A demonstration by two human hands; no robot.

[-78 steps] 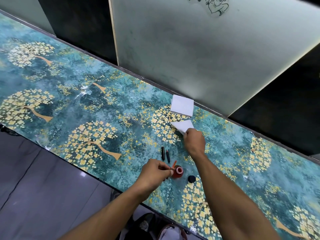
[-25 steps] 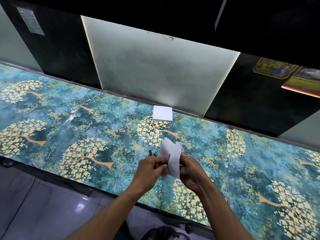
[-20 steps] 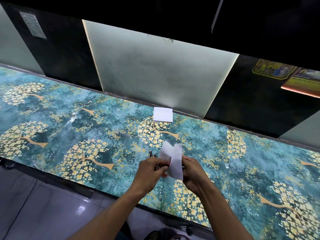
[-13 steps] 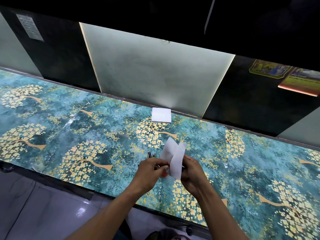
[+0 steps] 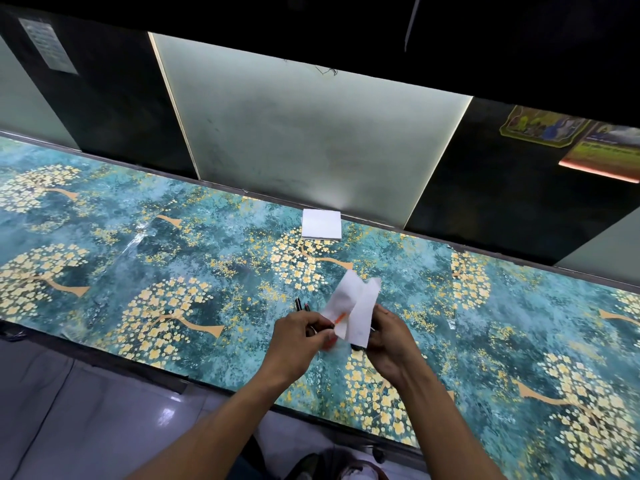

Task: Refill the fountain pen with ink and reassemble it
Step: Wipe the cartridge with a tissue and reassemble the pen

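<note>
Teal gold-flowered tabletop (image 5: 145, 271) runs beneath frosted wall panels (image 5: 311, 140).

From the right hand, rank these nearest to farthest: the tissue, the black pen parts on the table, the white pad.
1. Tissue: held in the right hand.
2. Black pen parts: on the table, beyond the left hand.
3. White pad: far edge, by the wall.

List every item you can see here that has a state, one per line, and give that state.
left hand: pinching a thin orange pen part against the tissue.
right hand: gripping the tissue.
tissue: crumpled, held above the table, orange smear on it.
orange pen part: partly wrapped in the tissue.
black pen pieces: lying on the table, unassembled, partly hidden.
white paper stack: flat, by the wall.
</note>
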